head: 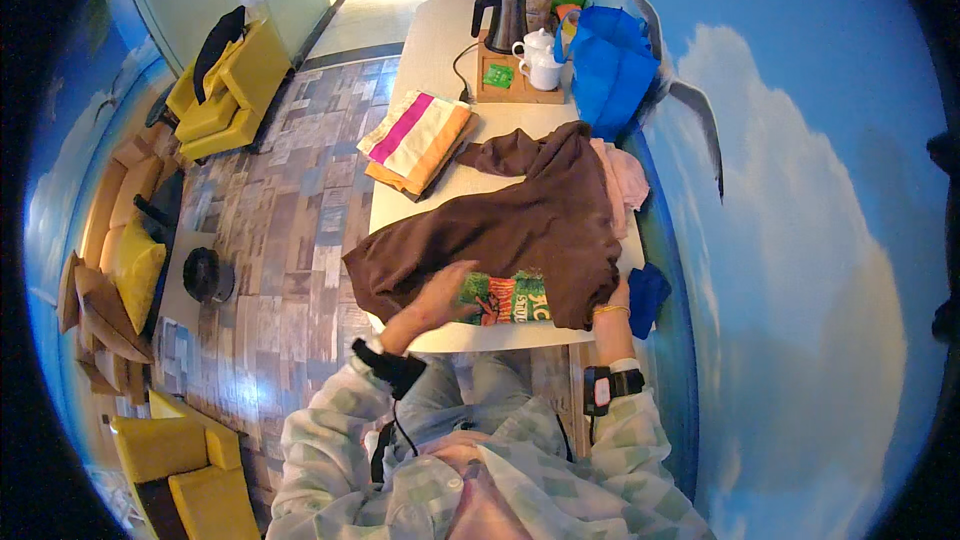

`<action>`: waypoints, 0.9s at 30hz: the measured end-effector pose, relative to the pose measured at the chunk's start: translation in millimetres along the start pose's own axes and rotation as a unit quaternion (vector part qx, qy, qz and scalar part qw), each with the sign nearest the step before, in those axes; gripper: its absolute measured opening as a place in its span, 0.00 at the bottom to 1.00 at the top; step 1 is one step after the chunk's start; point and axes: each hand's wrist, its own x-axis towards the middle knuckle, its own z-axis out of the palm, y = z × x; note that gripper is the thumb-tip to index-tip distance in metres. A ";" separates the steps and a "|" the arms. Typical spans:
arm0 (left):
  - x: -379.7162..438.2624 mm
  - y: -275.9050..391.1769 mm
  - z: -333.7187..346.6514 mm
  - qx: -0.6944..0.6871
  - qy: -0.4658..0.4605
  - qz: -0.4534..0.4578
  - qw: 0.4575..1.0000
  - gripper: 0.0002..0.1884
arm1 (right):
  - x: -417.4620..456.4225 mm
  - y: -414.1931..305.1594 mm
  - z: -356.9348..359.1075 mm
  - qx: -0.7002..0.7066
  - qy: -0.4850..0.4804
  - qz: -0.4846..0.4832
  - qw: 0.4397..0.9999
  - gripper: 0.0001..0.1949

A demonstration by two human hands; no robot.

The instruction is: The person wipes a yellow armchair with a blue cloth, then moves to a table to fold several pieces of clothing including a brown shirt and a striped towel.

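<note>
A dark brown long-sleeved garment [525, 217] with a colourful printed panel [504, 298] is spread in folds over the near end of the pale table [427, 340]. My left hand [435, 300] is at its near edge beside the print, fingers apart and slightly blurred; whether it touches the cloth I cannot tell. At the right end of the garment, my right hand [613, 301] holds the bunched fabric, with its fingers partly hidden by it. A pink cloth [627, 178] pokes out from under the brown one. Close to my right wrist lies a dark blue cloth [648, 301].
Folded striped textiles [417, 136] lie left of the garment. Farther back, an electric kettle [507, 21] and white lidded teapot-like cups [543, 72] stand on a wooden tray [517, 94]. A blue bag [612, 60] leans by the painted wall [780, 240]. Yellow armchairs [259, 79] stand leftward.
</note>
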 end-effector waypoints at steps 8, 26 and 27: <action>30.8 97.6 24.2 -0.217 0.060 -0.024 0.974 0.38 | -65.5 45.7 50.2 -0.042 -0.162 0.066 0.984 0.15; 7.1 63.3 -35.5 -0.229 -0.031 -0.133 0.964 0.19 | -84.0 84.4 108.7 -0.335 -0.183 -0.090 0.920 0.35; 11.1 63.8 -40.8 -0.218 -0.017 -0.116 0.969 0.15 | -80.8 73.6 111.0 -0.341 -0.165 -0.073 0.923 0.36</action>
